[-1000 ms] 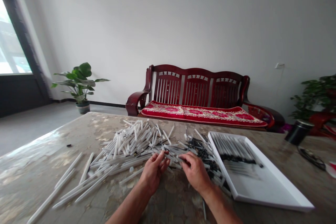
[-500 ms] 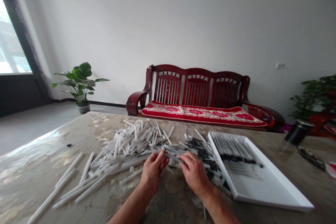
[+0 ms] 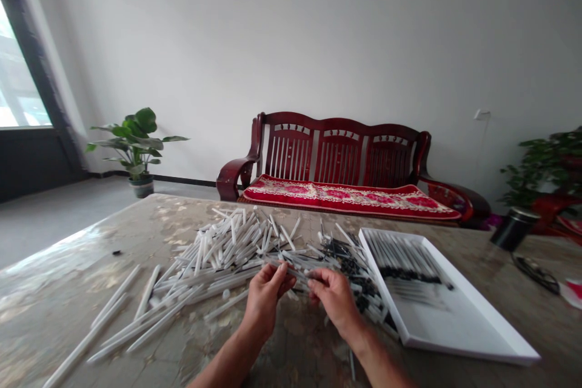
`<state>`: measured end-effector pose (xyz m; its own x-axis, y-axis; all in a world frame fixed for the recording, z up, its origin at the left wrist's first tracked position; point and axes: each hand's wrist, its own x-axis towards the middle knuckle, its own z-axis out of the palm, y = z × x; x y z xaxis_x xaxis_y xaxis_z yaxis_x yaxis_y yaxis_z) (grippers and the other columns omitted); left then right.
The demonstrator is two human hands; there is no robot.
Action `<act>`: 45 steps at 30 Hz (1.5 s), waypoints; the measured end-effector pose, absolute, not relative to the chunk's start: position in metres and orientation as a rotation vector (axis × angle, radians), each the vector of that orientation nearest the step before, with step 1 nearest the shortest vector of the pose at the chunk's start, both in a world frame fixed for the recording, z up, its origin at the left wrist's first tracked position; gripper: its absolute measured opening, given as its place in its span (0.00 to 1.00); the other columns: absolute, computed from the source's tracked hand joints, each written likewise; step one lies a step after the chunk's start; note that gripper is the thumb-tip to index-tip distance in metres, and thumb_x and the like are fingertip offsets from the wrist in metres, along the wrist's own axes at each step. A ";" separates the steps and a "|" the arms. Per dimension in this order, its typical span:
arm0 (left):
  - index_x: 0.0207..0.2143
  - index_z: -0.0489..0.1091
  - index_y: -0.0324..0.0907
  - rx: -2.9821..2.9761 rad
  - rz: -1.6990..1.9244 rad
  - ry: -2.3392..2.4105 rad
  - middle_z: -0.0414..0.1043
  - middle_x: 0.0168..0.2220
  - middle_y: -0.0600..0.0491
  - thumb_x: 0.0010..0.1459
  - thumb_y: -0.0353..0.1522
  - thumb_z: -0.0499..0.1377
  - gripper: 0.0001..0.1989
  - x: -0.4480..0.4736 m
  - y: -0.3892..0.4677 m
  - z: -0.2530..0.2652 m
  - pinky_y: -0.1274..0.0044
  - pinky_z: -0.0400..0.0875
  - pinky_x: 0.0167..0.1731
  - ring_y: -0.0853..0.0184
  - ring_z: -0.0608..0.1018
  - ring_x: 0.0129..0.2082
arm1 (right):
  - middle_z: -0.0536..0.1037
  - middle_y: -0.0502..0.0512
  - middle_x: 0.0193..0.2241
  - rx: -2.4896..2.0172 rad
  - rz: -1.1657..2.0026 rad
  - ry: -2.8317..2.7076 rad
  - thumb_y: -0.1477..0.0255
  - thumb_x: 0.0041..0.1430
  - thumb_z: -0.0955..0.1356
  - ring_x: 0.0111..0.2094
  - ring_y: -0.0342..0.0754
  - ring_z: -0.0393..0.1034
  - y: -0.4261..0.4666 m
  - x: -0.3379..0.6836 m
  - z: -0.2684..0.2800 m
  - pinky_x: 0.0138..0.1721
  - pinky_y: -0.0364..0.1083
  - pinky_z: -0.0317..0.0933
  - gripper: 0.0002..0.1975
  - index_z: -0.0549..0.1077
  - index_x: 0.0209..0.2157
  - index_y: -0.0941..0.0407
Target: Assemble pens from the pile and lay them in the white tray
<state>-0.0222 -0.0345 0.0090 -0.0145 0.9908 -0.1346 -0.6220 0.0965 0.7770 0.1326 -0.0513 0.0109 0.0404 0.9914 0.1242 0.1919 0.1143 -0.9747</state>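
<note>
Over the near edge of the pile, my left hand (image 3: 267, 296) pinches one end of a thin, greyish pen (image 3: 297, 273). My right hand (image 3: 335, 298) has its fingers closed around the other end, so the pen spans the gap between both hands. Fingertips hide its ends. Behind and left of the hands lies a heap of white pen barrels (image 3: 227, 245). Small black and clear pen parts (image 3: 352, 267) are scattered just beyond my right hand. To the right, a white tray (image 3: 473, 327) holds a row of translucent pens with black ends (image 3: 404, 254).
Several long white barrels (image 3: 86, 342) lie loose on the left of the patterned table (image 3: 182, 364). A black cylindrical container (image 3: 513, 229) and a dark cable (image 3: 536, 273) are at the far right. Beyond the table stands a red wooden bench (image 3: 341, 151).
Both hands stay near the same spot with the pen between them. My right hand's fingers have shifted slightly on its end. The view has moved a little.
</note>
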 end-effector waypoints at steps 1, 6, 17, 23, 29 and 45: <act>0.27 0.76 0.36 0.614 1.409 0.803 0.78 0.27 0.51 0.34 0.39 0.75 0.21 -0.022 -0.035 0.010 0.79 0.76 0.30 0.70 0.78 0.26 | 0.75 0.49 0.21 -1.261 1.118 -1.280 0.63 0.49 0.71 0.23 0.46 0.69 -0.052 0.132 0.012 0.24 0.44 0.65 0.11 0.77 0.30 0.57; 0.29 0.76 0.36 0.690 1.424 0.803 0.79 0.28 0.50 0.36 0.40 0.74 0.20 -0.021 -0.037 0.015 0.79 0.75 0.29 0.68 0.79 0.26 | 0.73 0.47 0.19 -1.155 1.440 -1.091 0.61 0.40 0.75 0.20 0.42 0.66 -0.056 0.135 0.023 0.21 0.40 0.61 0.16 0.75 0.27 0.59; 0.34 0.77 0.40 0.788 1.356 0.907 0.80 0.33 0.50 0.39 0.42 0.72 0.21 -0.021 -0.042 0.009 0.81 0.71 0.24 0.68 0.78 0.28 | 0.76 0.47 0.22 -1.388 0.855 -1.788 0.72 0.54 0.66 0.25 0.43 0.68 -0.058 0.135 0.039 0.25 0.39 0.56 0.07 0.78 0.29 0.55; 0.37 0.76 0.39 0.849 1.289 0.927 0.80 0.33 0.46 0.45 0.53 0.65 0.28 -0.024 -0.041 0.009 0.77 0.72 0.25 0.62 0.80 0.30 | 0.80 0.48 0.24 -1.536 0.556 -1.986 0.77 0.48 0.67 0.29 0.46 0.72 -0.054 0.152 0.067 0.30 0.41 0.57 0.08 0.80 0.25 0.53; 0.38 0.75 0.37 0.839 1.255 0.968 0.81 0.35 0.42 0.42 0.58 0.63 0.35 -0.030 -0.038 0.008 0.73 0.74 0.28 0.59 0.81 0.32 | 0.82 0.50 0.28 -1.663 0.556 -1.900 0.75 0.49 0.68 0.31 0.48 0.74 -0.049 0.196 0.080 0.31 0.41 0.58 0.08 0.81 0.31 0.54; 0.30 0.74 0.39 0.890 1.168 0.991 0.78 0.26 0.50 0.34 0.51 0.70 0.28 -0.025 -0.034 0.005 0.78 0.71 0.24 0.66 0.77 0.26 | 0.81 0.57 0.33 -2.442 -0.093 -1.886 0.81 0.47 0.67 0.39 0.52 0.74 -0.126 0.378 0.073 0.35 0.43 0.56 0.12 0.80 0.29 0.52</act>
<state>-0.0254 -0.0340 0.0048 0.1029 0.9832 -0.1505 -0.3087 0.1754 0.9349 0.3776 -0.1264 0.0734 0.2519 0.9643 0.0812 0.9676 -0.2523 -0.0062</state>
